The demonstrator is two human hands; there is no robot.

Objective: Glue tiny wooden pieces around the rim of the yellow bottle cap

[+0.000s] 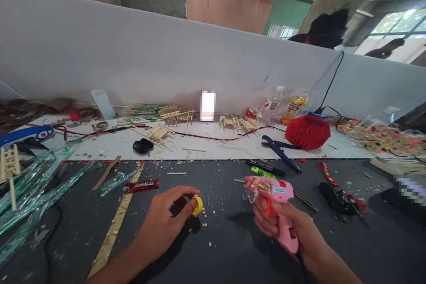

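Note:
Between the thumb and fingers of my left hand [168,213] is a small yellow ring-shaped piece, perhaps a bottle cap [197,205], tipped on its side above the dark tabletop. My right hand [282,222] grips a pink hot glue gun [271,187], fingers around its handle and orange trigger. The gun's metal nozzle points left, apart from the yellow piece. Strands of glue hang below the nozzle, and a red light glows on the gun's side. Tiny pale wooden bits [204,218] lie scattered just right of my left hand.
A red lighter [141,185], black marker [265,168] and blue-handled pliers [282,153] lie around my hands. Small wooden cart models [178,115], a lit phone [208,105], a red ball-like object [308,132] and bottles stand behind. Plastic wrappers [43,191] cover the left side.

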